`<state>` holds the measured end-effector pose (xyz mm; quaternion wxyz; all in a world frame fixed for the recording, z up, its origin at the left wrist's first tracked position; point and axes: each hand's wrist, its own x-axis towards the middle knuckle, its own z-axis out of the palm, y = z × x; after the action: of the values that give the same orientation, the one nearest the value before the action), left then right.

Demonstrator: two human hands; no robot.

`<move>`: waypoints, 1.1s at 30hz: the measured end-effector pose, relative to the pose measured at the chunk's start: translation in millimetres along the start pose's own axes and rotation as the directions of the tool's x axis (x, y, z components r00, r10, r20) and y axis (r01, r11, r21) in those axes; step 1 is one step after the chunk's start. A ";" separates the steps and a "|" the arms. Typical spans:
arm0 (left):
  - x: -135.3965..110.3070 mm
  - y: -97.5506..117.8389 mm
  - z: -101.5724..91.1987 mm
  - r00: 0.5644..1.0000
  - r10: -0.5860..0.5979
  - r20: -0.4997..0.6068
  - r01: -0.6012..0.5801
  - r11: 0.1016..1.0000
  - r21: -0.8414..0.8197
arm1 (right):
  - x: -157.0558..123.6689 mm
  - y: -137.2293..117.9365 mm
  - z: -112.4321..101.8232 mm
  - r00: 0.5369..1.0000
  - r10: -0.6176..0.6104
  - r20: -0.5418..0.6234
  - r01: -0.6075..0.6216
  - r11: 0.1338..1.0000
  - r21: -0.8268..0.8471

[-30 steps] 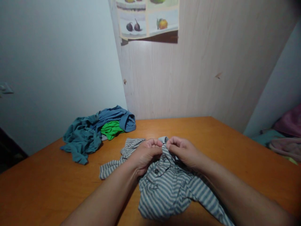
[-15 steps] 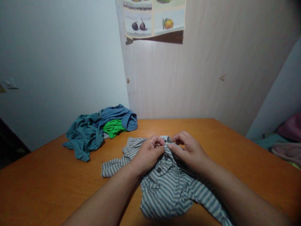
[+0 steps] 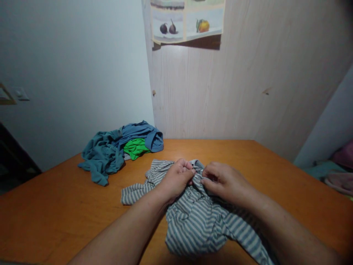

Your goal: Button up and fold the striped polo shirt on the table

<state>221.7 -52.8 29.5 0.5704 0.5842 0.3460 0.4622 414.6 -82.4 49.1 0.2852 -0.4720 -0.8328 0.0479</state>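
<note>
A grey-and-white striped shirt (image 3: 193, 221) lies rumpled on the orange-brown table, its collar end away from me and its sleeves out to both sides. My left hand (image 3: 179, 180) pinches the front of the shirt just below the collar, thumb against fingers. Close beside it, my right hand (image 3: 223, 180) has the edge of the shirt front between thumb and curled fingers. A dark button shows on the front below my hands, and another small dark spot sits near the collar. What lies exactly between the fingertips is hidden.
At the back left of the table (image 3: 82, 206) lies a heap of clothes: a teal garment (image 3: 103, 154), a blue one (image 3: 138, 130) and a bright green one (image 3: 135, 148). A pale wall stands behind, with a fruit picture (image 3: 190, 24). More cloth (image 3: 340, 182) is at the far right.
My right hand has shifted slightly right and down, drawing the shirt's front edge with it. My left hand keeps its pinch near the collar. The view has turned slightly left.
</note>
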 end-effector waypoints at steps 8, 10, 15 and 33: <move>3.4 -3.1 -5.3 0.989 0.147 0.033 -0.151 0.970 0.192 | 2.7 -5.6 7.5 0.991 -0.009 -0.132 0.048 0.954 0.297; 2.8 -0.7 -5.2 0.981 0.181 0.064 -0.191 0.957 0.220 | 3.7 -5.0 13.0 0.985 0.072 -0.158 -0.016 0.943 0.332; -0.3 6.1 -5.0 0.972 0.206 0.114 -0.227 0.948 0.222 | 5.7 -4.1 19.4 0.963 0.240 -0.123 -0.146 0.849 0.508; 0.3 6.4 -6.1 0.981 0.132 0.142 -0.142 0.988 0.064 | 7.4 2.1 16.3 0.939 0.316 0.136 -0.293 0.526 0.798</move>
<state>215.3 -51.2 35.3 0.5376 0.6578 0.2816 0.4461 404.8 -72.1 38.0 0.4659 -0.4285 -0.6197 0.4640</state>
